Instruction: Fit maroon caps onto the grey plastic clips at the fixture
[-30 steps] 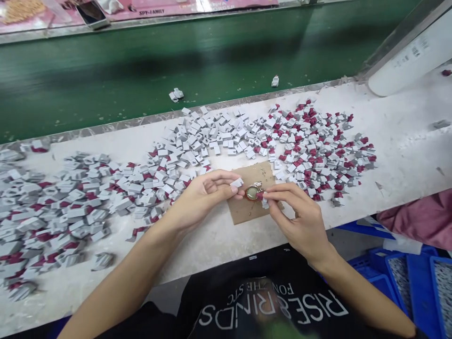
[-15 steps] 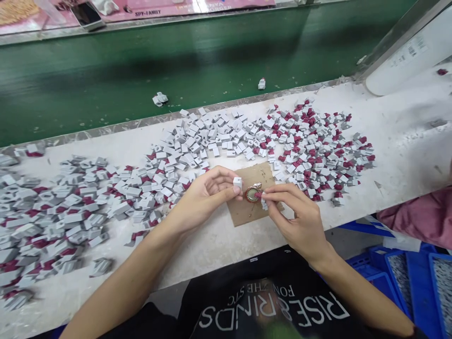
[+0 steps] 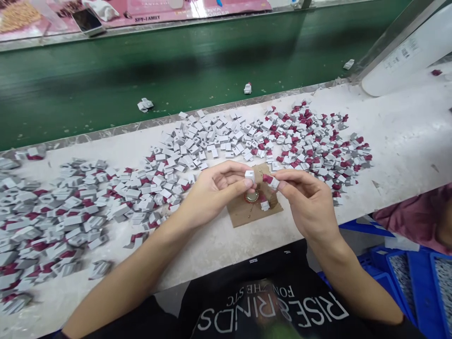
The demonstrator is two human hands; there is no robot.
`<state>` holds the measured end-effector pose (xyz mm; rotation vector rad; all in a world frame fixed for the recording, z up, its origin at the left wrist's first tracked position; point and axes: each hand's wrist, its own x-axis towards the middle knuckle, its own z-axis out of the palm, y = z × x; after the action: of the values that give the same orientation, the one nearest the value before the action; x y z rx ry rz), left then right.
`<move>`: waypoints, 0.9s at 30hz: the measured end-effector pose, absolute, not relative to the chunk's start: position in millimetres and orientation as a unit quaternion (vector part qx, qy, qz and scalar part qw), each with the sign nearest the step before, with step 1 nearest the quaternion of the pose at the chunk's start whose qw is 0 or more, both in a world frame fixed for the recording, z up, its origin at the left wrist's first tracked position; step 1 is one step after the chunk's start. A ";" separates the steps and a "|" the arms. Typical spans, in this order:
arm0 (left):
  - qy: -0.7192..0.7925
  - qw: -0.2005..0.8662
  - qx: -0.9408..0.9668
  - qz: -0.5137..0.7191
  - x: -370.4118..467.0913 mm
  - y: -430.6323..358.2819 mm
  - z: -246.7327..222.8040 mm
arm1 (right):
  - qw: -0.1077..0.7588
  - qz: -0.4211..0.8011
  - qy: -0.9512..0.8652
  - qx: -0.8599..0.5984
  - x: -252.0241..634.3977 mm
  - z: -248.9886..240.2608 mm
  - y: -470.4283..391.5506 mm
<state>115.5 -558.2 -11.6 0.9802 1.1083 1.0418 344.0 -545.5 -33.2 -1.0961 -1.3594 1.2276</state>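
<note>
Between thumb and fingers, my left hand [image 3: 222,190] pinches a small white plastic block [image 3: 249,175] with a hole in it. My right hand [image 3: 309,200] grips a white-and-maroon plastic piece [image 3: 270,181], its maroon end pointing at the white block. A narrow gap separates the two pieces. Beneath them lies a brown cardboard sheet [image 3: 242,214], on which rest a small round pot [image 3: 252,196] with a reddish rim and a loose white-and-maroon piece [image 3: 264,205]. My left fingers partly cover the pot.
Heaps of white blocks [image 3: 212,132], white-and-maroon pieces [image 3: 310,141] and grey-looking pieces [image 3: 63,216] spread over the white worktop [image 3: 197,263]. Behind runs a green conveyor belt [image 3: 197,61] with a few pieces on it. Blue crates [image 3: 420,282] stand below at right, near a person's maroon sleeve [image 3: 413,216].
My right hand has risen from beside the pot with its piece, leaving another piece visible on the cardboard. My left hand shifted right with the block. Pieces on the belt moved left.
</note>
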 end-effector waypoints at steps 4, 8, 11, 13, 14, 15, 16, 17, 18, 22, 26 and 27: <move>0.472 0.622 0.442 0.441 120.6 -551.7 -5.6 | 0.498 0.517 -0.536 -0.444 340.9 -27.3 -539.5; 0.463 0.624 0.442 0.447 122.4 -548.5 -3.9 | 0.520 0.511 -0.534 -0.428 340.0 -24.6 -538.2; 0.456 0.630 0.443 0.445 125.0 -547.8 -2.8 | 0.525 0.513 -0.536 -0.417 340.2 -24.8 -537.4; 0.443 0.640 0.447 0.441 126.5 -547.3 -2.0 | 0.525 0.513 -0.539 -0.413 340.4 -25.0 -537.2; 0.433 0.646 0.450 0.440 127.0 -547.0 -1.7 | 0.525 0.513 -0.541 -0.411 340.5 -25.1 -537.2; 0.423 0.649 0.454 0.440 127.3 -546.7 -1.6 | 0.526 0.514 -0.541 -0.408 340.6 -25.2 -537.2; 0.415 0.652 0.456 0.442 127.3 -546.4 -1.6 | 0.528 0.515 -0.541 -0.405 340.7 -25.4 -537.3; 0.409 0.653 0.457 0.445 127.3 -546.1 -1.7 | 0.530 0.516 -0.539 -0.402 340.8 -25.5 -537.3; 0.405 0.652 0.458 0.448 127.1 -545.8 -1.8 | 0.534 0.517 -0.538 -0.399 340.9 -25.7 -537.3; 0.403 0.649 0.465 0.448 127.2 -545.2 -1.2 | 0.537 0.513 -0.544 -0.391 340.4 -25.4 -537.6; 0.425 0.633 0.473 0.441 127.3 -544.8 0.6 | 0.518 0.497 -0.568 -0.401 338.3 -21.2 -538.8; 0.428 0.630 0.476 0.440 126.9 -544.7 1.1 | 0.516 0.494 -0.574 -0.400 337.4 -19.9 -538.9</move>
<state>126.9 -544.7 1.1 1.0906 0.9792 1.0074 337.4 -538.9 -19.9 -0.9614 -1.3789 1.1869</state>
